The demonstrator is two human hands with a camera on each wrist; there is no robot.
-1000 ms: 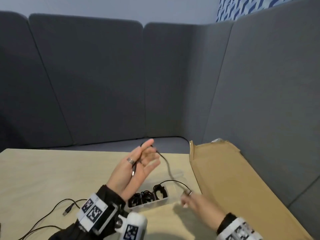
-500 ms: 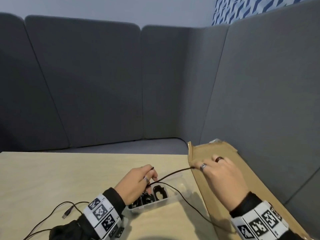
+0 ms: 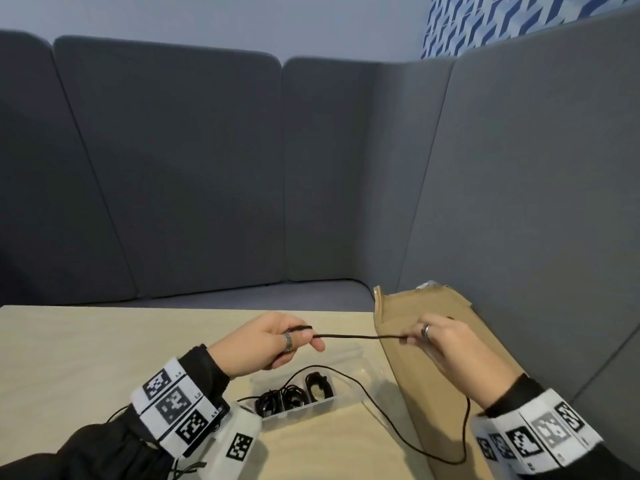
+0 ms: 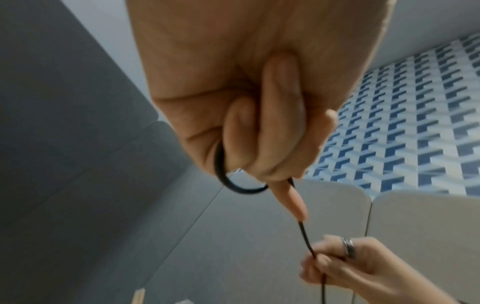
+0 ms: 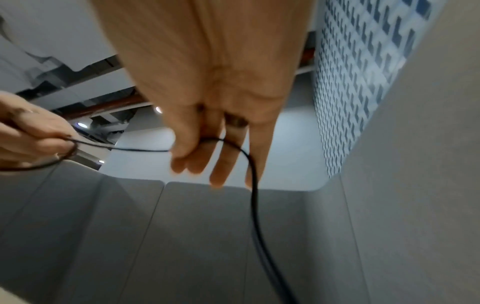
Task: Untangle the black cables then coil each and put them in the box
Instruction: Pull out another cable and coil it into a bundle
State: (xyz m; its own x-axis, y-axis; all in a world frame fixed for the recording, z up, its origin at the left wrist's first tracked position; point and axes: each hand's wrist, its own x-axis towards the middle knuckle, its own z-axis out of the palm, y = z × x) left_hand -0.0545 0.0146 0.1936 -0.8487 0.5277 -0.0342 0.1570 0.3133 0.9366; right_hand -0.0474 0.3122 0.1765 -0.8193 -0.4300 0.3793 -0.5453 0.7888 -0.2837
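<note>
- While raised above the bench (image 3: 86, 341), seen from the head view: left hand (image 3: 263, 344) clenched round a loop of black cable (image 3: 356, 337), thumb and forefinger pinching it; right hand (image 3: 446, 344) pinching the same cable between thumb and fingertips, over the cardboard sheet (image 3: 408, 313) at the bench's right edge.
- Stretched nearly straight between both hands, then hanging from the right hand in a slack curve down to the bench near its front right corner and running back towards the clear plastic box (image 3: 346, 393).
- Set near the bench's front edge, between the two wrists: box holding coiled black cables (image 3: 294, 393) in its compartments; how many coils, hard to tell.
- Lying at the front left of the bench, partly hidden behind the left sleeve: further black cable (image 3: 117, 412).
- Behind the bench: grey padded panels (image 3: 207, 168).

- From the left wrist view: left hand (image 4: 259, 123) with fingers curled tight into the palm, small cable loop (image 4: 233, 185) bulging out beneath them, cable leaving past the extended fingertip towards the right hand (image 4: 350, 267), which grips it with curled fingers; ring on one finger.

- From the right wrist view: right hand (image 5: 221, 123) nipping the cable (image 5: 254, 195) between thumb and forefinger, remaining fingers loosely extended; cable dropping away below; left hand (image 5: 31, 133) at the picture's left edge gripping its loop.
</note>
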